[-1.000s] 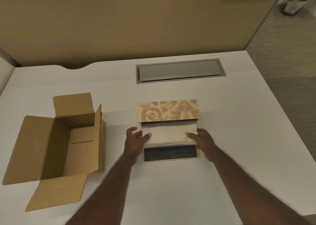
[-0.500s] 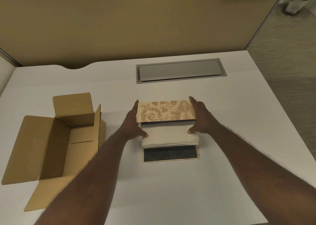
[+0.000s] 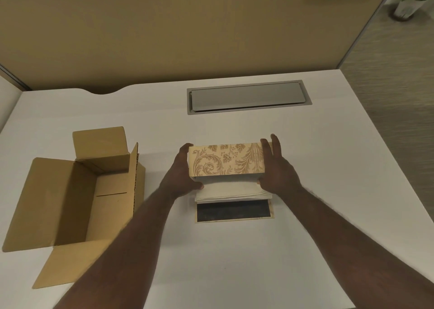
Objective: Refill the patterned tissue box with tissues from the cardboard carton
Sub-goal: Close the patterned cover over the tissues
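The patterned tissue box [image 3: 226, 160], cream with a tan floral print, stands in the middle of the white table. My left hand [image 3: 179, 179] grips its left end and my right hand [image 3: 277, 172] its right end. A white stack of tissues [image 3: 231, 190] sticks out from under the box toward me, with both thumbs resting on it. The box's flat bottom panel [image 3: 234, 211], dark inside with a cream border, lies on the table in front of the tissues. The cardboard carton [image 3: 77, 191] lies open at the left and no tissues show inside it.
A grey cable hatch [image 3: 249, 97] is set in the table behind the box. A tan partition wall [image 3: 187, 26] runs along the far edge. The table's right edge [image 3: 385, 149] drops to carpeted floor, where a potted plant [image 3: 411, 0] stands.
Both hands moved from the ends of the tissue stack up to the ends of the patterned box and now hold it. The box looks slightly raised and tilted toward me.
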The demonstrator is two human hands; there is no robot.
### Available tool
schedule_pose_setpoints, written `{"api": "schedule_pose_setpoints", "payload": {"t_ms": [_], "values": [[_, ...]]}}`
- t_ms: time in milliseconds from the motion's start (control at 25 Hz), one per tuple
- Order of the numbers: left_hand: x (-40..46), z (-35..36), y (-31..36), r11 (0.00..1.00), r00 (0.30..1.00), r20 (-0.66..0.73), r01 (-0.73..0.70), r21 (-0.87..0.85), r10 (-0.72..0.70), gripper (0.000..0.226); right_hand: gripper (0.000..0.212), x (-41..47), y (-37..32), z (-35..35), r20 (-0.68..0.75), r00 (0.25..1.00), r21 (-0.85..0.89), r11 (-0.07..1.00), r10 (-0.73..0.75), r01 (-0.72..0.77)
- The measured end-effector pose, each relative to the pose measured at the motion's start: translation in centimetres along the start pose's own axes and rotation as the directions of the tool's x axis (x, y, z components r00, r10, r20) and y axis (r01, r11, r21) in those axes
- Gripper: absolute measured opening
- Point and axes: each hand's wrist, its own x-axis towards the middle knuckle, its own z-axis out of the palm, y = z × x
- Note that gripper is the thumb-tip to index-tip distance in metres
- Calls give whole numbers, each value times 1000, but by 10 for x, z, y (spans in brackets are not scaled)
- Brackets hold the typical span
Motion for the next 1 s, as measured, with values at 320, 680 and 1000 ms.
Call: {"api": "schedule_pose_setpoints", "payload": {"t_ms": [320,680,1000], "values": [[-21,12,-1,999,1000,-11,7,-49,-8,133,116,-13,8,0,-31,997,78,994,-77,79],[-28,12,1,997,997,-71,1,81,5,125,132,-18,11,6,-21,996,80,993,-87,89],[-44,18,-3,977,993,-115,-11,214,36,96,98,-45,10,16,-216,970,56,990,-116,131]]}}
